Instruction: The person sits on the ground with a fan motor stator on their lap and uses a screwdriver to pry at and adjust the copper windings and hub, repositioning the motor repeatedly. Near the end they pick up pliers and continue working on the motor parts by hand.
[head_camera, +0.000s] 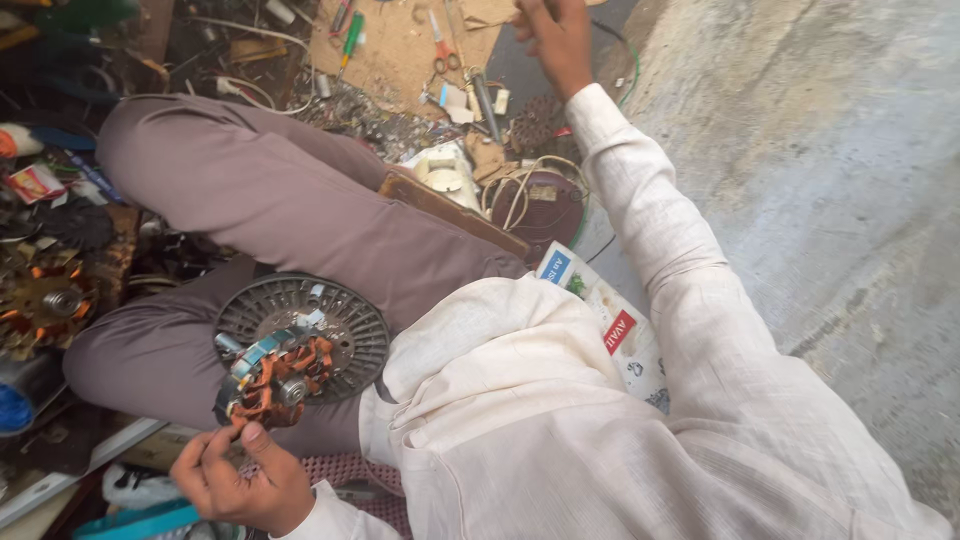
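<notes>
My left hand (238, 478) is at the bottom left, fingers pinched on the edge of a small motor stator with copper windings (272, 378). The stator rests on a round ribbed grey cover (345, 320) that lies in my lap, on my brown trousers (290, 200). My right hand (555, 38) is stretched far out at the top of the view, over a piece of cardboard (400, 45); its fingers are curled and I cannot tell whether it holds anything. A pair of scissors with orange handles (442, 55) lies just left of it.
A dark red round motor housing with pale wires (540, 205) lies beside my knee. Another copper-wound stator (45, 300) sits at far left among clutter. A green-handled tool (350, 38) lies on the cardboard. Printed paper (610, 320) lies under my right arm. Bare concrete floor (830, 200) spreads to the right.
</notes>
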